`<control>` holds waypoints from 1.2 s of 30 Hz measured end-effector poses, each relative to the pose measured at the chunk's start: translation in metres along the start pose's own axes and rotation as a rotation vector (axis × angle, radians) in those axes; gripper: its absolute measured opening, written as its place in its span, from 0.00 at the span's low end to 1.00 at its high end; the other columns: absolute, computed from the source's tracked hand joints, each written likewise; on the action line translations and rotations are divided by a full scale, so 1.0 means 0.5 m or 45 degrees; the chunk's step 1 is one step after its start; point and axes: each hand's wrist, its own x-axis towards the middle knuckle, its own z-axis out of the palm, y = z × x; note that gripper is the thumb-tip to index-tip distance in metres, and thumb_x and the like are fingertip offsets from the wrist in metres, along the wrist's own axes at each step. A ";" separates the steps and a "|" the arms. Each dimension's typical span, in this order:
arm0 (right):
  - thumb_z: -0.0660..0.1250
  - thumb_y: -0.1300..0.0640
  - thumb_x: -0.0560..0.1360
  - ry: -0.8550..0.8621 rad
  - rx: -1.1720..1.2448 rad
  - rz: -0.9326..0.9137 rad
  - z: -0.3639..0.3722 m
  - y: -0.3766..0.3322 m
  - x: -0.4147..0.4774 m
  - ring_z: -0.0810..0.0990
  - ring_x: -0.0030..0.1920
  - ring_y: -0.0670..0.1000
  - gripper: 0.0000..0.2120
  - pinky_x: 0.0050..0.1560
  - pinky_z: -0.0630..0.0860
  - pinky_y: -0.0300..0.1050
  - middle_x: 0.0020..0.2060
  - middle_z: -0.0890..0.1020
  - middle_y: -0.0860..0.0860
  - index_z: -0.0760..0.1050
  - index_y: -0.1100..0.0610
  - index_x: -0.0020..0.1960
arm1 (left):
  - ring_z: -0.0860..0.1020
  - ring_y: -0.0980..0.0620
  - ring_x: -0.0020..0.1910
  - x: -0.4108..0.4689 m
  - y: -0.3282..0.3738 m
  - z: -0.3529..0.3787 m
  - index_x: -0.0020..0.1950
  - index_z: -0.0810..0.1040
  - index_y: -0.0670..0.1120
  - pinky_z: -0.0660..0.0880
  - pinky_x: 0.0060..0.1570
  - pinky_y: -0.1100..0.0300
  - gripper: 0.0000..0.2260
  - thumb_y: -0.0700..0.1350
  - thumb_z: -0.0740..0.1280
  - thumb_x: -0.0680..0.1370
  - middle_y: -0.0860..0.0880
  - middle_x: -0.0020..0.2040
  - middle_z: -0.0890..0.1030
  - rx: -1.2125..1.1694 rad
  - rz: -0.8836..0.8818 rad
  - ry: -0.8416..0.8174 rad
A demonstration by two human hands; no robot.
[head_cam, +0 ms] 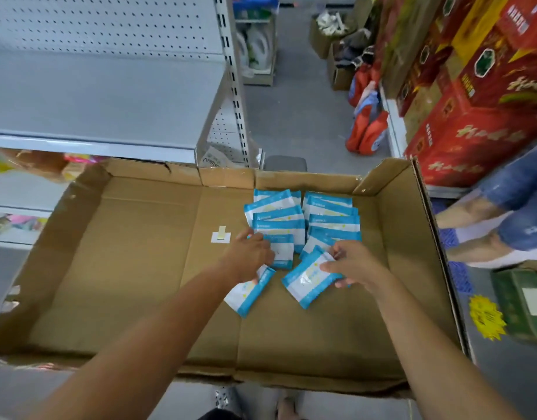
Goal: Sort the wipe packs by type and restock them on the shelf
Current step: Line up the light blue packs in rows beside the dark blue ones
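A shallow cardboard box is being shown below a grey shelf at the far left. Inside the box, right of centre and near its far wall, blue-and-white wipe packs are being kept in two overlapping rows: a left column and a right column, just beside each other.

The left hand is being held over the near end of the left column. Its fingers are being curled round the far end of a loose wipe pack, which is lying tilted, its other end pointing near-left.

The right hand is being held at the near end of the right column. A second wipe pack is being gripped, with the thumb pressed on its top face and the fingers wrapped under its right edge. The two held packs are near each other but apart.

A white label is lying on the box floor, just left of the left hand. Red cartons are being stacked at the far right.
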 end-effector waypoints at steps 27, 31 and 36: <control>0.71 0.69 0.75 -0.247 0.370 -0.664 0.820 -0.573 -0.141 0.86 0.52 0.53 0.14 0.52 0.82 0.52 0.51 0.86 0.53 0.80 0.53 0.54 | 0.86 0.48 0.46 -0.922 -0.567 0.271 0.55 0.82 0.45 0.84 0.46 0.53 0.15 0.48 0.77 0.72 0.48 0.50 0.86 -2.300 -1.438 1.439; 0.71 0.69 0.74 -0.247 0.367 -0.625 0.972 -0.651 -0.164 0.86 0.51 0.52 0.13 0.53 0.83 0.53 0.51 0.86 0.52 0.80 0.53 0.53 | 0.86 0.50 0.46 -1.020 -0.670 0.324 0.55 0.82 0.44 0.84 0.46 0.56 0.12 0.47 0.75 0.74 0.48 0.49 0.86 -2.326 -1.414 1.463; 0.71 0.68 0.75 -0.246 0.334 -0.649 1.109 -0.737 -0.145 0.86 0.50 0.52 0.12 0.50 0.84 0.52 0.50 0.86 0.52 0.80 0.52 0.50 | 0.86 0.50 0.46 -1.081 -0.797 0.366 0.51 0.82 0.45 0.84 0.46 0.56 0.07 0.44 0.75 0.75 0.49 0.46 0.87 -2.359 -1.378 1.521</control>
